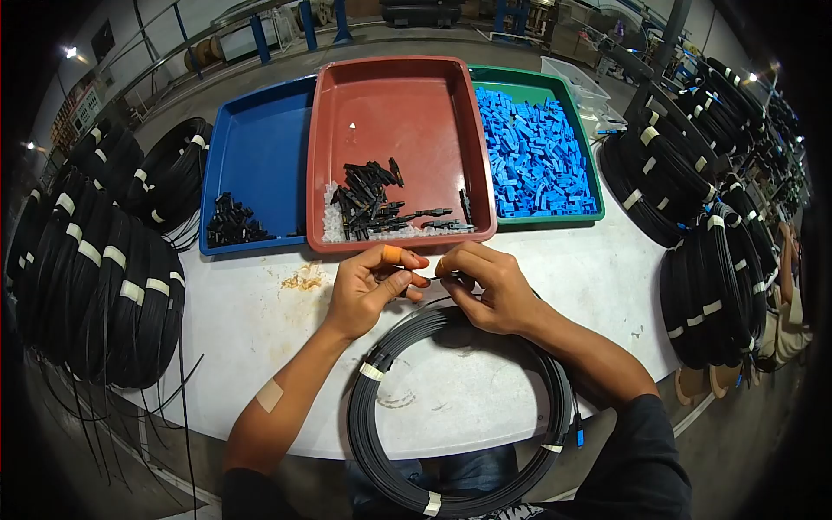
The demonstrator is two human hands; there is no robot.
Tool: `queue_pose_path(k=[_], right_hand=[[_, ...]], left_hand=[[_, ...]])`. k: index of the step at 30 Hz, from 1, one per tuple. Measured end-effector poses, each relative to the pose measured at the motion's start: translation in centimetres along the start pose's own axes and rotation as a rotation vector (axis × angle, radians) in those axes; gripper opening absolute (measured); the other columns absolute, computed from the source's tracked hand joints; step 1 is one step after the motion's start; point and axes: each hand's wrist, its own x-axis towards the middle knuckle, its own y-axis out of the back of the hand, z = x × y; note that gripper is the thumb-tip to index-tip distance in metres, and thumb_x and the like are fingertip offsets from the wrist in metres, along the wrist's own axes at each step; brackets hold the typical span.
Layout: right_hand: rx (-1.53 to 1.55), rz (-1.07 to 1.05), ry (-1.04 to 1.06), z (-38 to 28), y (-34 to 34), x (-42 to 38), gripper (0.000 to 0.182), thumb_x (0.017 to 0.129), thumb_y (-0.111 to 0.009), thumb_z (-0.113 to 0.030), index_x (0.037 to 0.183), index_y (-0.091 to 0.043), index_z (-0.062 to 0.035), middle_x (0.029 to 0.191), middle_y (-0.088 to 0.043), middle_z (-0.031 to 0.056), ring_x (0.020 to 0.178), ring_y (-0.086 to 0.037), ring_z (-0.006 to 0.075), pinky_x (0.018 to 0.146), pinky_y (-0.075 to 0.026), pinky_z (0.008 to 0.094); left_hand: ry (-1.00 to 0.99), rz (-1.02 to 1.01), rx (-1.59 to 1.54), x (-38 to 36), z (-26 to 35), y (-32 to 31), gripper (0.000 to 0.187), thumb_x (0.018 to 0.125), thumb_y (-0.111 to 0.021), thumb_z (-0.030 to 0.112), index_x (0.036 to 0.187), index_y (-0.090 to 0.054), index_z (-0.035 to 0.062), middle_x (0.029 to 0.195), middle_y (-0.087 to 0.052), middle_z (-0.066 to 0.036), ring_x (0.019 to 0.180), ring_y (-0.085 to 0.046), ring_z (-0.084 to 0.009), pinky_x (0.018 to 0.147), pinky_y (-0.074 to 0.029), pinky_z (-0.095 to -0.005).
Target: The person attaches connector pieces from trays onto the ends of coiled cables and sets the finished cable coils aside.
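My left hand (pixel 368 290) and my right hand (pixel 492 290) are close together in front of the red tray. Both are closed in a pinch on a thin black cable (pixel 434 278), a short piece of which shows between the fingertips. Some small dark part at the left fingertips is mostly hidden. Orange tape wraps a finger of the left hand. Beneath the hands lies a coil of black cable (pixel 360 416), bound with pale tape and overhanging the table's front edge. A blue connector (pixel 580 438) hangs at the coil's right side.
The red tray (pixel 399 104) holds black connector parts (pixel 368 204) and small clear pieces. The blue tray (pixel 264 130) has black parts; the green tray (pixel 598 195) holds many blue connectors (pixel 537 156). Cable coils (pixel 104 286) stack left, more coils (pixel 715 286) right, on the white table (pixel 260 347).
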Motion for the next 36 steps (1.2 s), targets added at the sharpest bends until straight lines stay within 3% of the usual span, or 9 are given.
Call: queue_pose_path(k=[4,10,13,24,27,30,34,36], right_hand=[[0.002,-0.001,0.027,0.1,0.0,0.1,0.018,0.08,-0.066,0.005,0.097,-0.065,-0.0008,0.091,-0.066,0.0133,0.076,-0.069,0.0293,0.066,-0.055,0.0365],[-0.021,-0.019,0.034,-0.1,0.2,0.1,0.018,0.08,-0.067,0.005,0.098,-0.066,-0.0008,0.092,-0.067,0.0137,0.078,-0.07,0.0299,0.068,-0.056,0.0366],[-0.012,0.006,0.023,-0.2,0.2,0.0,0.019,0.081,-0.068,0.005,0.098,-0.066,-0.0007,0.093,-0.067,0.0137,0.078,-0.07,0.0291,0.068,-0.056,0.036],[0.024,0.018,-0.034,-0.4,0.2,0.0,0.021,0.08,-0.068,0.008,0.1,-0.067,0.0004,0.093,-0.067,0.0125,0.077,-0.07,0.0251,0.066,-0.056,0.0331],[0.012,0.03,-0.007,-0.4,0.2,0.1,0.022,0.08,-0.068,0.008,0.1,-0.068,0.0006,0.093,-0.068,0.0124,0.077,-0.07,0.0249,0.066,-0.056,0.0328],[0.005,0.033,0.013,-0.2,0.2,0.1,0.021,0.079,-0.068,0.008,0.099,-0.068,0.0008,0.092,-0.067,0.0126,0.077,-0.07,0.0252,0.067,-0.056,0.033],[0.0,0.004,-0.014,-0.5,0.4,0.1,0.021,0.079,-0.068,0.008,0.099,-0.068,0.0011,0.092,-0.067,0.0129,0.078,-0.07,0.0258,0.067,-0.056,0.0337],[0.002,0.005,-0.012,-0.4,0.3,0.0,0.02,0.079,-0.068,0.008,0.099,-0.068,0.0012,0.092,-0.067,0.013,0.078,-0.07,0.0259,0.067,-0.056,0.0338]], left_hand=[[-0.04,0.038,0.176,-0.1,0.0,-0.3,0.019,0.096,-0.061,-0.003,0.114,-0.056,0.0001,0.114,-0.068,-0.02,0.101,-0.071,-0.0228,0.08,-0.062,-0.0318],[0.052,0.113,0.129,0.0,1.2,-1.2,0.029,0.096,-0.063,-0.003,0.124,-0.053,-0.0037,0.116,-0.068,-0.018,0.103,-0.071,-0.0207,0.085,-0.059,-0.029],[-0.032,0.081,0.277,-0.1,0.5,-1.0,0.025,0.097,-0.061,-0.001,0.121,-0.056,-0.0034,0.114,-0.071,-0.019,0.102,-0.072,-0.0206,0.084,-0.061,-0.0299],[-0.037,0.051,0.289,-0.6,0.8,-0.5,0.022,0.094,-0.06,-0.008,0.115,-0.055,-0.0033,0.106,-0.074,-0.019,0.089,-0.076,-0.0205,0.068,-0.061,-0.0262],[-0.061,0.033,0.354,-0.6,0.9,-0.6,0.025,0.098,-0.062,0.001,0.119,-0.05,0.0007,0.109,-0.074,-0.019,0.086,-0.075,-0.0206,0.067,-0.058,-0.0265],[-0.041,0.068,0.312,-0.5,1.4,-1.0,0.027,0.093,-0.061,-0.009,0.118,-0.056,-0.0022,0.106,-0.075,-0.018,0.086,-0.076,-0.0191,0.067,-0.06,-0.025],[-0.066,0.015,0.356,-0.5,0.9,-0.6,0.026,0.092,-0.06,-0.01,0.117,-0.058,-0.0027,0.104,-0.075,-0.017,0.088,-0.076,-0.0194,0.067,-0.06,-0.0246],[-0.061,-0.032,0.376,-0.5,1.0,-0.4,0.017,0.097,-0.06,-0.003,0.113,-0.053,-0.0002,0.104,-0.074,-0.019,0.089,-0.075,-0.0209,0.066,-0.058,-0.0262]])
